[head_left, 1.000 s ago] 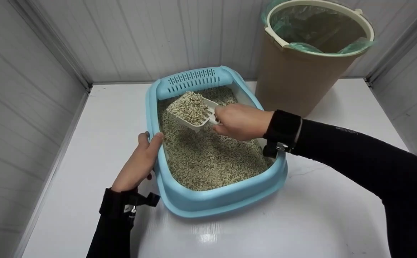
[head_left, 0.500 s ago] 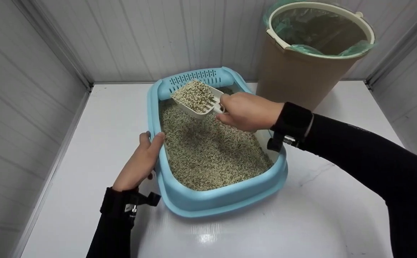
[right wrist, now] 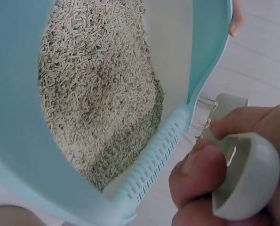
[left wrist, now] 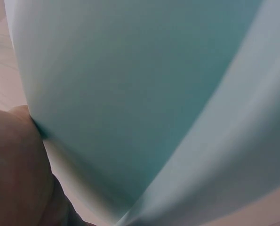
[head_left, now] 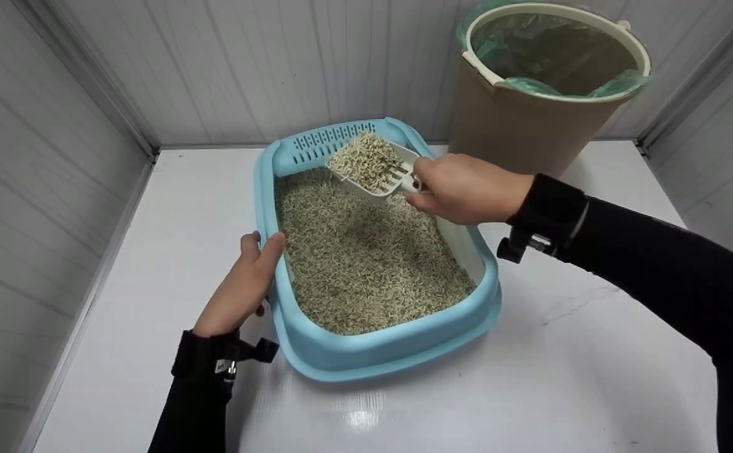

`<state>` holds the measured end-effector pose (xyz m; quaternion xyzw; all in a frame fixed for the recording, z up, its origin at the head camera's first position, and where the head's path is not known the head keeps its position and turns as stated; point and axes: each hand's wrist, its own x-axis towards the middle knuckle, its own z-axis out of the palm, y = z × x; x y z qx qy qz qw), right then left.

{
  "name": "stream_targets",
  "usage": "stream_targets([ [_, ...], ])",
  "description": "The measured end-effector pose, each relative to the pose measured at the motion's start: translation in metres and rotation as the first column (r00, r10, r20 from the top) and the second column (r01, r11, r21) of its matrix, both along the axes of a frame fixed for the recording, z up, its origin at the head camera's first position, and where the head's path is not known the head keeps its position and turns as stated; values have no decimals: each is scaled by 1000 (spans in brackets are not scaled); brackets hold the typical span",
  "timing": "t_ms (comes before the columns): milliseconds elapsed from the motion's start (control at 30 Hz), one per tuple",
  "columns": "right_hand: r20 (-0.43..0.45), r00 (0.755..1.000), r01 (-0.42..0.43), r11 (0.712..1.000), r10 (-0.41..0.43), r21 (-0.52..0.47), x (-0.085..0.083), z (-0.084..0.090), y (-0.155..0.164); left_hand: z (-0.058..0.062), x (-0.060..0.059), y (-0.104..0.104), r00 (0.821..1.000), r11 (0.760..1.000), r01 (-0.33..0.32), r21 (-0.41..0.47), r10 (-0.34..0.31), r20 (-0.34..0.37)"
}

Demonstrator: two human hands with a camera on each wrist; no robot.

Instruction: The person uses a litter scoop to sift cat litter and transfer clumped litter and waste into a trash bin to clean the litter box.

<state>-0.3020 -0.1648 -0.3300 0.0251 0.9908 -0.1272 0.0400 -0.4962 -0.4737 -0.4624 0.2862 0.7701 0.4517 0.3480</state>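
Two hands: both were busy at the blue litter box [head_left: 366, 358].
Left hand [head_left: 243, 289]: gripped the box's rim at 9 o'clock, thumb curled over the edge.
Right hand [head_left: 464, 189]: fingers closed round the handle of the white scoop [head_left: 372, 167].
Scoop: heaped with pellets, held above the box's 12 o'clock end.
Bin [head_left: 523, 132]: stood at 1 o'clock, behind the box.

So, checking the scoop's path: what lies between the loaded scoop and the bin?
In the head view, only the litter box's blue rim separates the scoop from the bin.
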Motion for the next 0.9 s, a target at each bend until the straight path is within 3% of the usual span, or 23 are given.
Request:
stream_targets([
  [767,-45,999,3,1000,-2,12,8,-2,3,2,-1,0,1000,1000,8,16,-8,-15],
  [900,-71,997,36,999,-35,8,8,-4,5,1,-1,0,1000,1000,9,13,-9,-12],
])
